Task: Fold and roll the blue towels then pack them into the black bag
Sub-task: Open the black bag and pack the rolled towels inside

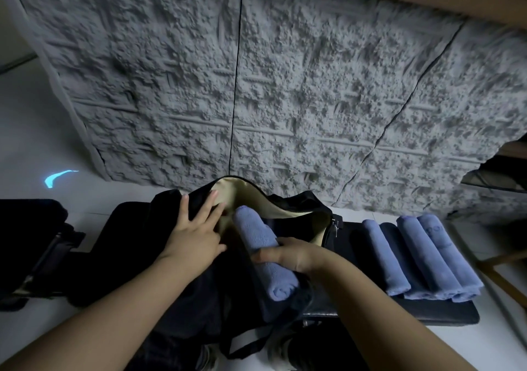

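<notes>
A rolled blue terry towel (263, 252) lies at the mouth of the black fabric bag with a pale beige lining (248, 196), its far end already inside the opening and its near end sticking out toward the person. The right hand (285, 255) grips this roll around its middle, the fingers curled over it. The left hand (196, 228) rests flat on the left flap of the bag with straight, spread fingers and presses the edge of the opening aside. The bag's metal zipper pull (336, 226) hangs at the right end of the opening. To the right of the bag, four more rolled blue towels (422, 256) lie side by side, touching each other, on a flat black mat (445, 312). The mat is on a white floor (28, 131). Behind everything stands a rough grey textured wall panel (285, 71).
</notes>
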Demonstrator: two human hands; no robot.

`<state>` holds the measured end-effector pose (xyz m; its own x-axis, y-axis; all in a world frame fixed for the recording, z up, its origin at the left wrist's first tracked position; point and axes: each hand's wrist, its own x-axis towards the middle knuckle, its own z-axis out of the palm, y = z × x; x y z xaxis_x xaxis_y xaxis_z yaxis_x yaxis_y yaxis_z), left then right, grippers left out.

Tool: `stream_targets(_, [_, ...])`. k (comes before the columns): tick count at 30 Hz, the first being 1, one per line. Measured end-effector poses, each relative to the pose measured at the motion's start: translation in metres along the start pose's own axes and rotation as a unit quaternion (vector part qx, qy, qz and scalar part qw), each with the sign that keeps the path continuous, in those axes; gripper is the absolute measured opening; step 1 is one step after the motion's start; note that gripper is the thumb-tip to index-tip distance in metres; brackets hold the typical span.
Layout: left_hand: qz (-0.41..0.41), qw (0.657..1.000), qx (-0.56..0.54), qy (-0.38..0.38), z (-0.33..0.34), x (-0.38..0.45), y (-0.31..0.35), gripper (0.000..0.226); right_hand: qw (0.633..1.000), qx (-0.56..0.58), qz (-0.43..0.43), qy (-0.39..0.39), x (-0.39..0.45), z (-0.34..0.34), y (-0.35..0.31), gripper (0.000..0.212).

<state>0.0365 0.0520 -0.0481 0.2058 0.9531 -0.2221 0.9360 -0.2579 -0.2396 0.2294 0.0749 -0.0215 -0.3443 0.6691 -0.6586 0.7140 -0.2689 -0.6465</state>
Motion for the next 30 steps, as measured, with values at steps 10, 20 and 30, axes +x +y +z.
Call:
stream_targets(10, [0.131, 0.949, -0.127, 0.255, 0.014, -0.010, -0.025, 0.043, 0.976, 0.202, -0.020, 0.079, 0.040, -0.001, -0.033, 0.041])
stream_targets(20, [0.073, 0.950, -0.139, 0.270, 0.015, -0.027, -0.039, 0.046, 0.965, 0.248, 0.039, 0.078, 0.100, 0.054, -0.027, 0.041])
stream_targets(30, [0.004, 0.958, -0.128, 0.257, 0.028, -0.019, -0.027, 0.049, 0.987, -0.017, 0.102, 0.125, 0.099, 0.066, -0.007, 0.083])
